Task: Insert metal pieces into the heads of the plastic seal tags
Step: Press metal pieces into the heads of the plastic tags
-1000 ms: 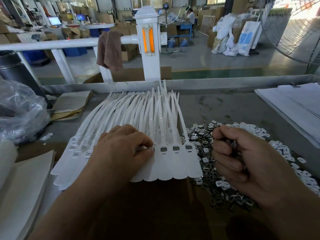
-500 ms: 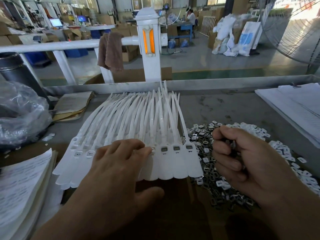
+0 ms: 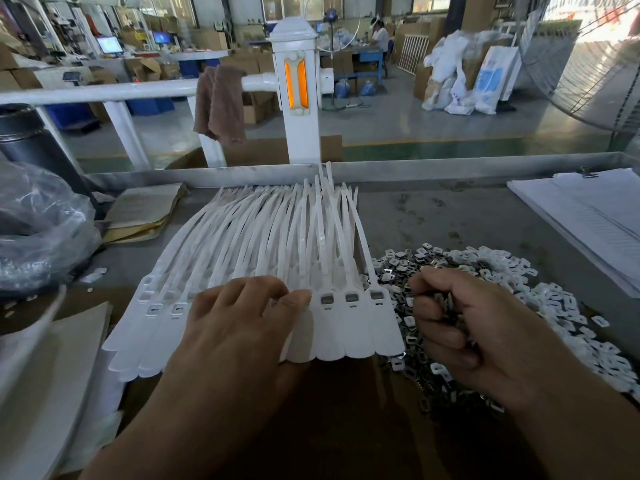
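Tags [image 3: 356, 323] lie fanned on the table [image 3: 450, 216]; left hand [image 3: 239, 327] lies flat across their heads; right hand [image 3: 460, 327] clutches metal pieces [image 3: 445, 302]; light, springy, probably slippery tags want pinning near the heads.

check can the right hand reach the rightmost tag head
Probably yes: the right hand, gripping metal pieces, sits beside the rightmost tag head with nothing between; the left hand lies further left.
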Tool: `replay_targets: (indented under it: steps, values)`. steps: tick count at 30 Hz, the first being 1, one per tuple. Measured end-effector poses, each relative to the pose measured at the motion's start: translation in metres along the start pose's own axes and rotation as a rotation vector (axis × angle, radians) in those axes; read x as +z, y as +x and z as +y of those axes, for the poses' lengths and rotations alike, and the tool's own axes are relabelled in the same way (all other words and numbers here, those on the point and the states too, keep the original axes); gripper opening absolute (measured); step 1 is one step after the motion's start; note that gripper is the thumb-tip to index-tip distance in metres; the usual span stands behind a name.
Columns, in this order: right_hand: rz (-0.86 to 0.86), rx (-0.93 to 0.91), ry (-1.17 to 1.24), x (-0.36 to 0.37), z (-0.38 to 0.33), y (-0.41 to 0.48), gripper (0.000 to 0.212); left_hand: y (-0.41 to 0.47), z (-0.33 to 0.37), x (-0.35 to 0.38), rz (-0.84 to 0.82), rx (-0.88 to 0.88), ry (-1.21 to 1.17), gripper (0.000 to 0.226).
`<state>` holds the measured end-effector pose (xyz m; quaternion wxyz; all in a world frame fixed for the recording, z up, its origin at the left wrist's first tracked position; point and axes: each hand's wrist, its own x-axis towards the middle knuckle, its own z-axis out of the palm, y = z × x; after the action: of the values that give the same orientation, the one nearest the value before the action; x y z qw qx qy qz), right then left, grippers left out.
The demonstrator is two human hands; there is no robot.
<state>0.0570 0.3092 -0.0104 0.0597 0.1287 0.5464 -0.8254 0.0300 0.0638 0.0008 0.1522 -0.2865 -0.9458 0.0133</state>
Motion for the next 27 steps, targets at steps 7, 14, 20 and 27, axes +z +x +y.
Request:
replay_targets:
  steps: [7,14,20,27]
  values:
    - [-0.010,-0.010,0.003,-0.001,0.000,0.001,0.019,0.004,0.002,0.005,-0.030,0.005,0.030,0.072]
    - [-0.024,-0.001,0.029,-0.001,0.000,0.000,0.019,0.005,0.000,0.008,0.015,0.026,-0.027,0.061]
    - [-0.037,0.017,0.150,-0.002,-0.001,0.002,0.017,0.001,0.000,0.008,-0.036,-0.018,-0.116,0.065]
    - [0.066,0.080,0.668,-0.001,-0.008,0.006,0.028,0.002,-0.003,-0.019,-0.073,-0.147,-0.441,0.095]
